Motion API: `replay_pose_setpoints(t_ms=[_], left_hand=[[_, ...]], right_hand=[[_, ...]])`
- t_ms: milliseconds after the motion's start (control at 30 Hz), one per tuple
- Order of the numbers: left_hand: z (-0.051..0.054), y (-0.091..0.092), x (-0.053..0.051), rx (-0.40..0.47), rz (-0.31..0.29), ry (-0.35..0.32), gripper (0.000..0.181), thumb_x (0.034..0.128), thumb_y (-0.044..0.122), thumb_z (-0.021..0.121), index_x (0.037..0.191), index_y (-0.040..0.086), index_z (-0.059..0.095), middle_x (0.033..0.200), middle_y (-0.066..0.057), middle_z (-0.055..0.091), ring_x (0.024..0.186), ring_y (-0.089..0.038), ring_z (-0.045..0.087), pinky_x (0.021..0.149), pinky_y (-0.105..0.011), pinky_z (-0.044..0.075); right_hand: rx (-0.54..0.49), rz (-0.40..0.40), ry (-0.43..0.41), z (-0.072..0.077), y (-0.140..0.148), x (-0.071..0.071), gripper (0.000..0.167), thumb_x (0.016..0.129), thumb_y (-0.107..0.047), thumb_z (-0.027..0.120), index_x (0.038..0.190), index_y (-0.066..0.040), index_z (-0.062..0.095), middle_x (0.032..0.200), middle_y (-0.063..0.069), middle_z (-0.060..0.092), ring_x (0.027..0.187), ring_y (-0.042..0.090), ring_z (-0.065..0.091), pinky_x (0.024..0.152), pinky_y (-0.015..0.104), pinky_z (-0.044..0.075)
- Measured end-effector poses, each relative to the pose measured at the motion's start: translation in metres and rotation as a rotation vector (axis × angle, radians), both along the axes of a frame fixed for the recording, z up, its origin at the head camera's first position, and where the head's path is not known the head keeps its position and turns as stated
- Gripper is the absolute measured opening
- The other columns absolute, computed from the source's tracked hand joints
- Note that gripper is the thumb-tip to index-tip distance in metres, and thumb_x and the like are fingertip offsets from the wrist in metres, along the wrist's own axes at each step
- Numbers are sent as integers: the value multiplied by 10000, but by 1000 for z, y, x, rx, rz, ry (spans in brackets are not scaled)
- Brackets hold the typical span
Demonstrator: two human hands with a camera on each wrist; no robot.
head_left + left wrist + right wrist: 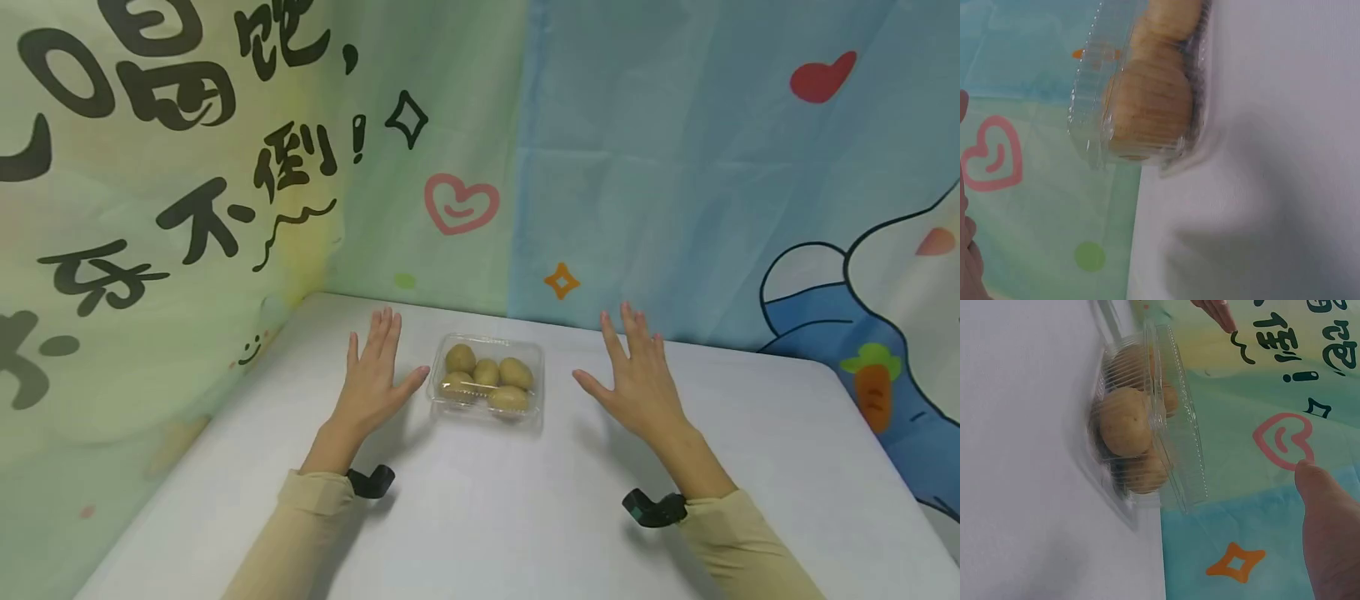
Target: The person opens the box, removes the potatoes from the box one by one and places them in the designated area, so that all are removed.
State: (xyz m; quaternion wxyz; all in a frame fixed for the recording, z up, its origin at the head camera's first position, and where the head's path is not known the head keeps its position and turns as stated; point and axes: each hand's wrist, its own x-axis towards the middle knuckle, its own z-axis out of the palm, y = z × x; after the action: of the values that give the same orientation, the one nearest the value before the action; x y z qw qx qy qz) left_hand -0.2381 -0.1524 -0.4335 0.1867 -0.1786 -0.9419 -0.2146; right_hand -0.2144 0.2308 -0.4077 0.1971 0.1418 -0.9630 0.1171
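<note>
Left hand (372, 375) and right hand (637, 382), empty and spread wide, flank a clear box (478, 410) of potatoes (486, 372), best steadied from both sides.

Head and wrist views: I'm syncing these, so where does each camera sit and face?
Head: on the head, facing forward and down at the table and clear container; left hand, right hand, forearms show.
Left wrist: on that wrist, facing the container and backdrop; left hand partly at left edge.
Right wrist: on that wrist, facing the container and backdrop; its thumb lower right, left hand's fingers at top.
Both wrist views share the container and pink heart.
</note>
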Motion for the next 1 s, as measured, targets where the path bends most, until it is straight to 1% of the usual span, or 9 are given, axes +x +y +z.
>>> replay_pose_setpoints(t_ms=[133, 300, 433, 500, 633, 800, 867, 933, 1000], left_hand=[[-3, 5, 0, 20, -29, -38, 900, 907, 583, 481, 1538, 122, 37, 1617, -80, 31, 1495, -189, -35, 1186, -595, 22], [-5, 7, 1, 22, -48, -67, 950, 885, 596, 501, 1534, 92, 23, 1617, -92, -5, 1496, -223, 1, 1189, -588, 54], [-10, 8, 0, 29, -63, -102, 1016, 853, 614, 529, 1530, 82, -10, 1617, -75, -47, 1495, -213, -3, 1193, -579, 61], [-12, 10, -1, 57, -81, -129, 1041, 841, 608, 551, 1528, 76, -22, 1616, -56, -73, 1495, -219, -1, 1195, -574, 58], [-19, 13, -5, 153, -130, -192, 1093, 817, 618, 587, 1525, 59, -31, 1613, -32, -99, 1493, -251, 10, 1204, -554, 52], [-28, 19, -10, 228, -172, -243, 1216, 741, 762, 562, 1522, 63, -53, 1615, -90, -64, 1487, -301, 8, 1207, -538, 65], [-31, 21, -11, 256, -180, -262, 1254, 712, 777, 580, 1521, 61, -55, 1614, -107, -56, 1486, -305, -1, 1208, -534, 62], [-34, 22, -12, 288, -185, -291, 1269, 700, 734, 641, 1521, 63, -57, 1614, -93, -69, 1488, -293, -15, 1208, -526, 66], [-37, 22, -12, 324, -190, -318, 1270, 697, 632, 724, 1521, 51, -49, 1613, -90, -74, 1488, -293, -23, 1204, -531, 75]], right_hand=[[-13, 3, -10, -5, -2, 1, 951, 877, -532, 589, 1539, -122, 42, 1601, 175, 19, 1470, 387, 53, 1120, 673, 173], [-33, 8, -53, -14, -8, 3, 967, 883, -560, 564, 1533, -90, 25, 1606, 157, -26, 1472, 381, 44, 1138, 654, 155], [-51, 11, -74, -20, -14, 5, 993, 875, -576, 563, 1530, -66, 17, 1607, 152, -24, 1468, 385, 68, 1137, 652, 163], [-63, 10, -85, -23, -16, 6, 1008, 872, -574, 569, 1527, -60, 2, 1608, 147, -27, 1469, 379, 68, 1139, 649, 162], [-90, 11, -119, -26, -23, 7, 1039, 869, -582, 567, 1520, -47, -41, 1608, 145, -38, 1473, 365, 64, 1154, 630, 144], [-118, 14, -192, -30, -34, 7, 1082, 865, -608, 552, 1504, -28, -100, 1603, 155, -72, 1480, 341, 28, 1175, 601, 108], [-126, 16, -226, -32, -39, 6, 1094, 864, -622, 542, 1498, -22, -118, 1600, 151, -102, 1484, 330, 0, 1184, 587, 92], [-142, 23, -254, -33, -46, 5, 1107, 860, -632, 536, 1493, -15, -129, 1596, 141, -133, 1484, 326, -20, 1189, 580, 78], [-153, 31, -266, -34, -53, 3, 1116, 857, -649, 525, 1490, -3, -129, 1592, 152, -138, 1484, 326, -23, 1193, 573, 75]])
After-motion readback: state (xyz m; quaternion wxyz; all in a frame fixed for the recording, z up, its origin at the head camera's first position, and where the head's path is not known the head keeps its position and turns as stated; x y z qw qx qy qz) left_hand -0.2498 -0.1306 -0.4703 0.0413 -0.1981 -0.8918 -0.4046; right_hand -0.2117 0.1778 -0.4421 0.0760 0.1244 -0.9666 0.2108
